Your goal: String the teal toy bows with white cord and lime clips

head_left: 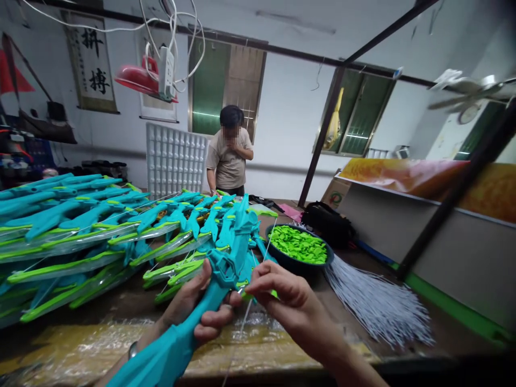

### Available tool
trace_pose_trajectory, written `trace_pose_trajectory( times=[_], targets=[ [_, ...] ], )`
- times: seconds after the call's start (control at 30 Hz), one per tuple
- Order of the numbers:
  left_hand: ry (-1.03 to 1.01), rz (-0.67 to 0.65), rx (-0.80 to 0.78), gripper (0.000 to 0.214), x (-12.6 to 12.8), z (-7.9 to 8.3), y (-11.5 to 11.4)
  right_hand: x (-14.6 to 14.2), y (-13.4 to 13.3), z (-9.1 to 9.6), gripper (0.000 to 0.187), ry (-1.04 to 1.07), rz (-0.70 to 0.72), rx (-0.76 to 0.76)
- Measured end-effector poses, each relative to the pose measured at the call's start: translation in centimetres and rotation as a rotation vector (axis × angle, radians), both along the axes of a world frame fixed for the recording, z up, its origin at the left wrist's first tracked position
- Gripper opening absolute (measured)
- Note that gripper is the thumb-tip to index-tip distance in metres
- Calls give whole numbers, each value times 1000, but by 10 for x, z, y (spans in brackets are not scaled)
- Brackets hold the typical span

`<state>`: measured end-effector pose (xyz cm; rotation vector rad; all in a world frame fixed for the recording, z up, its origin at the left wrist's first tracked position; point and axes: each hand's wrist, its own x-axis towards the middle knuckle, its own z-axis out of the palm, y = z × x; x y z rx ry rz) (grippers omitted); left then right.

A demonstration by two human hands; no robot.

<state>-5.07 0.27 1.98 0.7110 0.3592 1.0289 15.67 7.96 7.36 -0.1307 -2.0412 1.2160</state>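
- A worker's left hand [185, 302] grips a teal toy bow [213, 294], fingers wrapped around the stock, its front end pointing up and away.
- The right hand [290, 301] pinches a white string [245, 317] between thumb and fingertips, just beside the bow.
- Beyond the right fingers sits a dark basin [296, 264] of bright green pieces [298, 244]; to their right, a bundle of white cords [379, 301] fans across the bench [80, 344].
- Left of and beyond the left fingers, teal-and-green bows [92, 231] lie heaped.
- Farther ahead of both hands, 1 co-worker [231, 161] stands, 1 arm raised.
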Motion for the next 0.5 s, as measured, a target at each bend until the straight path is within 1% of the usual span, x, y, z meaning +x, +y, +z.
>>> trace_pose_trajectory(
  times=[0.07,0.13,0.17,0.23,0.3,0.37,0.5],
  targets=[
    [37,-89,-12,85,0,0,-2,5,-1,16,18,-47,-27,251],
    [71,-163,-11,88,1,-2,-3,10,-2,33,18,-104,7,472],
    [90,-194,-8,90,2,-3,-3,12,-2,41,18,-139,41,563],
    [134,-242,0,94,6,-5,-4,14,-3,52,17,-224,100,688],
    [161,-293,6,95,12,-6,-6,14,-4,58,17,-307,118,760],
    [158,-350,7,96,19,-6,-8,13,-5,60,18,-363,129,788],
    [127,-391,2,104,30,-6,-11,13,-8,60,14,-354,143,792]
  ],
)
